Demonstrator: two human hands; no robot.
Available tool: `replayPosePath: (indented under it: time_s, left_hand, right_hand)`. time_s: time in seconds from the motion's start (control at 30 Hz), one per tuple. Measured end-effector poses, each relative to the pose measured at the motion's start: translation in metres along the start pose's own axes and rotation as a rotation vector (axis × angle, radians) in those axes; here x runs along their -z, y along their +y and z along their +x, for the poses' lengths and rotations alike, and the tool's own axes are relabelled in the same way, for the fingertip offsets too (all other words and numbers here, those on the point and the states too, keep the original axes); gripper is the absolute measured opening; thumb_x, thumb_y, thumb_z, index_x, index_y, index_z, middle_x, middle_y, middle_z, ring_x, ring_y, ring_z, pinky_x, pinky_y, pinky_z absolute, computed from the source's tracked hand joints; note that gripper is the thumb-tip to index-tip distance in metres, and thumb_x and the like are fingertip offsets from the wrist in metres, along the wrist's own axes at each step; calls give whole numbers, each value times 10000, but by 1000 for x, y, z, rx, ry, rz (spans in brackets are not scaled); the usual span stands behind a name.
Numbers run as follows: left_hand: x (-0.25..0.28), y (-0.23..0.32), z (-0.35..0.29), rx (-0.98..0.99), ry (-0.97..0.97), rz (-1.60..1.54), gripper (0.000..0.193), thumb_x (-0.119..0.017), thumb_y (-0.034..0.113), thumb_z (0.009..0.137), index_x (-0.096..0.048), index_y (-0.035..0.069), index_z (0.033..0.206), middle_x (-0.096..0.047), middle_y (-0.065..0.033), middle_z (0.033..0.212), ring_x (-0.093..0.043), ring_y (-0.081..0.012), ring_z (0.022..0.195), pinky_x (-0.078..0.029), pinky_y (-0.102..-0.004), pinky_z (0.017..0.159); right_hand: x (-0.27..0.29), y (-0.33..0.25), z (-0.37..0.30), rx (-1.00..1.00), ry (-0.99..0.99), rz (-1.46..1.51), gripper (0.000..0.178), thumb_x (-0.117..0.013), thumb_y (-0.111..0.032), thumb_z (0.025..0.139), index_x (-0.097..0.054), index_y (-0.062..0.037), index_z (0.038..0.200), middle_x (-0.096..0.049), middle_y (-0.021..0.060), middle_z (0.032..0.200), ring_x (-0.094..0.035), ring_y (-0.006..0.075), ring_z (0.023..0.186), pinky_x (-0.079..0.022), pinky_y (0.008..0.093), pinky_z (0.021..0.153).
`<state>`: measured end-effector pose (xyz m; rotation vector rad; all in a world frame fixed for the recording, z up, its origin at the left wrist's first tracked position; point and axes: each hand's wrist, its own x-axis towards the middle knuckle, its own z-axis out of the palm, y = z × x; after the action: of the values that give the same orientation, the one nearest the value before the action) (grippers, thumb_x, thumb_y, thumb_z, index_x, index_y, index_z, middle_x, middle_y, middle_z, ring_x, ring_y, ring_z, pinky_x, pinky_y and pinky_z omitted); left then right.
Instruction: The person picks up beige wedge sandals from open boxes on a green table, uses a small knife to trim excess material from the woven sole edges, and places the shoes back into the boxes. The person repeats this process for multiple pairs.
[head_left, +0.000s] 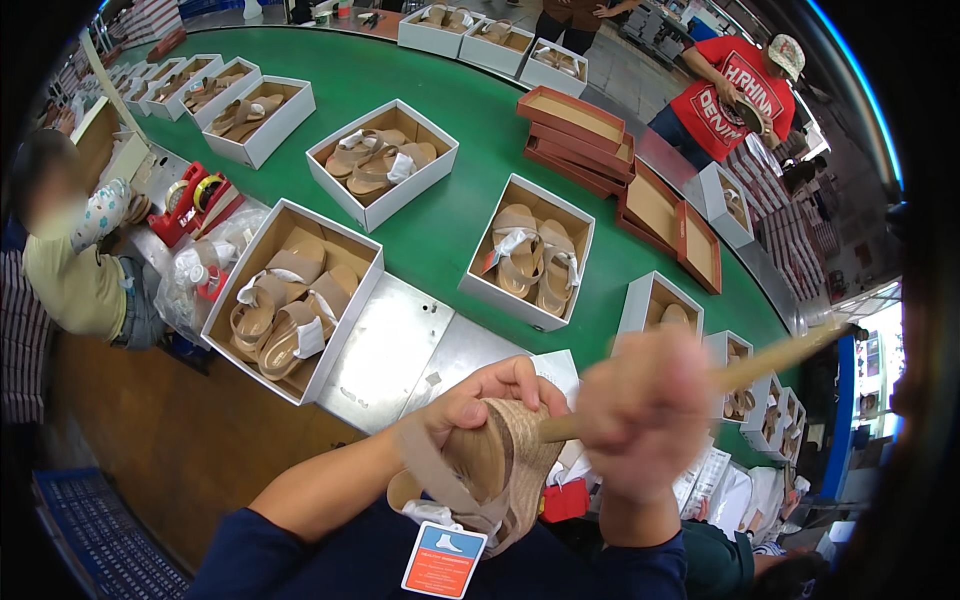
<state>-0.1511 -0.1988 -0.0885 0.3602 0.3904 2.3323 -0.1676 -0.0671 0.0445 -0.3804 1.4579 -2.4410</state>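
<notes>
In front of my body, my left hand (485, 392) is closed around the toe end of a tan wedge sandal (478, 462). Woven rope-like trim covers the side of its wedge, and white paper is tucked by its straps. A blue and orange card tag (444, 560) hangs from the sandal. My right hand (645, 410), smeared by motion, is a fist round a long wooden stick (775, 360). The stick's near end meets the woven side of the wedge; whether it presses there or passes just in front, I cannot tell.
Ahead, an open white box (285, 385) and another white box (527, 250) hold sandal pairs on a bench and green conveyor (440, 75). Brown box lids (575, 135) are stacked beyond. A co-worker in red (735, 95) stands far right; a person (85, 270) sits left beside a red tape dispenser (185, 205).
</notes>
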Motion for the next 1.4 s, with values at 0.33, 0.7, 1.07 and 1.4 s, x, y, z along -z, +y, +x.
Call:
replayPosePath:
  time_s: [0.33, 0.7, 1.07, 1.4]
  left_hand:
    - [-1, 5, -3, -17, -104, 216, 1007, -886, 366, 683, -322, 33, 1448, -474, -166, 1383, -492, -264, 1289, -418, -400, 1060]
    - [-57, 3, -10, -542, 546, 1615, 633, -840, 140, 641, -624, 86, 1233, -462, -257, 1265, -501, -379, 1184, -433, -420, 979]
    - [-64, -13, -17, -279, 558, 1705, 583, -795, 190, 643, -667, 167, 1211, -463, -230, 1315, -501, -424, 1159, -414, -474, 968]
    - [-43, -7, -16, -339, 586, 1697, 550, -812, 218, 688, -653, 104, 1202, -517, -258, 1244, -520, -412, 1156, -438, -460, 985]
  right_hand:
    - [7, -46, 15, 238, 20, 304, 407, -344, -291, 1070, -320, -145, 692, -327, -25, 572, -251, 63, 381, -198, 214, 311]
    - [0, -44, -46, 467, 66, 24, 312, -413, -269, 1031, -415, -102, 768, -405, 40, 592, -379, 152, 424, -300, 277, 388]
    - [6, 23, -29, 249, 69, -653, 306, -483, -239, 1001, -403, -91, 745, -374, 3, 595, -360, 118, 482, -320, 273, 460]
    - [9, 20, -32, 401, 241, -110, 302, -493, -267, 1010, -457, -93, 766, -461, 26, 638, -402, 120, 459, -334, 268, 407]
